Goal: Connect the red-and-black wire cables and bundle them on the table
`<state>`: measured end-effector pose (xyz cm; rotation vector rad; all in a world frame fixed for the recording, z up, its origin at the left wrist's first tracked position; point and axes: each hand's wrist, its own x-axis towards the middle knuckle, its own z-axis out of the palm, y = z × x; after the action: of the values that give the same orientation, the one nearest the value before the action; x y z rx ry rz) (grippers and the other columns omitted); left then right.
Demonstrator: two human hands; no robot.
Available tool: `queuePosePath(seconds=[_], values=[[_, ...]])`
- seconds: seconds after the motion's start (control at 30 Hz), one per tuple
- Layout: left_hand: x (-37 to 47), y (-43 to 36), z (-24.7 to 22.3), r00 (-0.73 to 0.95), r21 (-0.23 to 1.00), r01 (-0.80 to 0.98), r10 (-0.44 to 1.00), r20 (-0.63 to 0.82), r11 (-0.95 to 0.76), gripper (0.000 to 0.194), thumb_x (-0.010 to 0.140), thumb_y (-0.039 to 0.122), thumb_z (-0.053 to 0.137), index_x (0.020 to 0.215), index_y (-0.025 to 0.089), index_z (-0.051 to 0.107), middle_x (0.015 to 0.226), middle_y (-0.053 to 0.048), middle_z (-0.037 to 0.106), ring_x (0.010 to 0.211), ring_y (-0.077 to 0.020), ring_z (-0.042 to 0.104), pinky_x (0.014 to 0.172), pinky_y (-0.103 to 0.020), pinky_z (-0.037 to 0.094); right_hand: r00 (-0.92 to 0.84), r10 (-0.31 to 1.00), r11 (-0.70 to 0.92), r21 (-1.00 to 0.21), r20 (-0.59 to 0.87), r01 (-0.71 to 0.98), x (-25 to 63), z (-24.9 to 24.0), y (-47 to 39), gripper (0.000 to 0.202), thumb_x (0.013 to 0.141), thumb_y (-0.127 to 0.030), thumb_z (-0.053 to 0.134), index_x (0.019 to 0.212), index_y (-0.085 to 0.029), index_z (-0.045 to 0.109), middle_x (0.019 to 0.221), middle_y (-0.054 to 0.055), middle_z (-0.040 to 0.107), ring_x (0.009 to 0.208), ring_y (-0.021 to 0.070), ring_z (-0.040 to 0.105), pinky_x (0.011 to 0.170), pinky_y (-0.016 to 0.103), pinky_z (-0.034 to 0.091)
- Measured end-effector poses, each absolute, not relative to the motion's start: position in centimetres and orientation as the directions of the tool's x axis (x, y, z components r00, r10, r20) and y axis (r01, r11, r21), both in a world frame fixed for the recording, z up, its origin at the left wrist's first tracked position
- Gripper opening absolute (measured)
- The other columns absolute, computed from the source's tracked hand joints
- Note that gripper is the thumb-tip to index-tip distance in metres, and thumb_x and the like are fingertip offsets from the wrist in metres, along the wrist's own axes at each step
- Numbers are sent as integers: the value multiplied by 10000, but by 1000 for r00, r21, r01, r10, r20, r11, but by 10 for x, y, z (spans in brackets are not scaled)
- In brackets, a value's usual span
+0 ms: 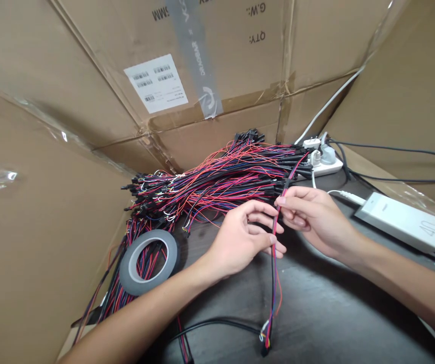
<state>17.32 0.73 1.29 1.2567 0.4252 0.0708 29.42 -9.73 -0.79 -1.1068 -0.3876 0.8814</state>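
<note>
Head view: wire bundle (274, 253) pinched between fingertips of left hand (253, 235) and right hand (306, 215), hands close together, above tabletop (316, 313). Cable pile (217, 177) heaped before cardboard box (217, 76); box contents not visible.

On the cardboard panel (236, 65) standing beyond your counter's (316, 313) far edge, you can read "QTY:" and, above it in your view, "G.W.:", both upside down. Farther left, an inverted marking includes "MM"; its neighboring character is unclear. The gray packing tape (192, 50) down that panel carries white lettering that looks like "DRAGBEAR", too blurred for you to be sure, and a round white logo near its lower end. Left of it, the white shipping label (157, 83) shows you several barcodes with print too small to read. Toward your counter's right edge, the white power adapter (403, 221) bears a large "40"; its smaller marks are illegible.
</note>
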Motion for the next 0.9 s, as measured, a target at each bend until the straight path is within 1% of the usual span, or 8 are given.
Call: queuePosePath(seconds=[0.07,0.2,0.33,0.47,0.57,0.63,0.77,0.9], values=[[173,7,12,895,915,194,319,-312,353,331,642,23,696,922,129,555,747,-6,655,556,-189,703,551,-309,594,614,778,179,-892,-130,-416,294,-8,-97,298,614,-285,838,544,-149,582,455,-34,473,386,32,304,386,202,151],[173,8,10,865,890,268,315,-390,368,179,668,63,708,771,95,566,597,-18,642,532,-175,697,552,-253,579,616,779,194,-890,-117,-414,294,-8,-97,288,620,-268,840,547,-147,588,462,-34,473,395,33,308,388,202,150],[172,10,11,867,880,296,283,-411,372,155,666,93,721,727,91,579,581,-47,661,542,-170,698,566,-243,572,602,789,186,-886,-123,-425,293,-8,-97,286,624,-264,837,547,-149,586,458,-36,471,394,34,305,387,203,148],[172,11,10,873,870,297,258,-415,393,154,661,108,727,709,95,582,593,-51,666,551,-159,690,580,-248,569,591,797,186,-879,-127,-439,294,-8,-97,286,640,-257,826,547,-148,579,467,-33,479,394,34,311,386,204,145],[172,11,9,883,858,287,230,-409,426,166,637,109,746,694,84,592,685,-60,678,594,-153,689,590,-259,582,579,804,179,-874,-135,-452,295,-9,-98,276,656,-248,814,554,-147,578,472,-32,486,392,32,310,391,210,140],[173,10,9,889,853,275,221,-402,444,173,634,113,754,724,77,612,724,-58,675,607,-147,682,588,-267,589,571,810,177,-874,-132,-453,295,-9,-99,276,668,-246,807,557,-145,575,476,-30,493,390,30,313,394,213,136],[173,11,8,902,869,255,221,-372,424,176,697,165,743,814,71,651,664,-27,633,577,-129,650,569,-270,592,563,818,181,-875,-120,-449,295,-10,-99,277,690,-246,797,564,-142,573,479,-28,500,388,26,314,397,216,132],[172,11,8,903,879,260,221,-368,400,162,733,193,729,818,70,667,648,-16,610,561,-116,630,560,-265,590,551,826,173,-876,-120,-449,295,-9,-99,281,686,-247,798,560,-140,571,470,-29,499,383,26,320,396,216,130]])
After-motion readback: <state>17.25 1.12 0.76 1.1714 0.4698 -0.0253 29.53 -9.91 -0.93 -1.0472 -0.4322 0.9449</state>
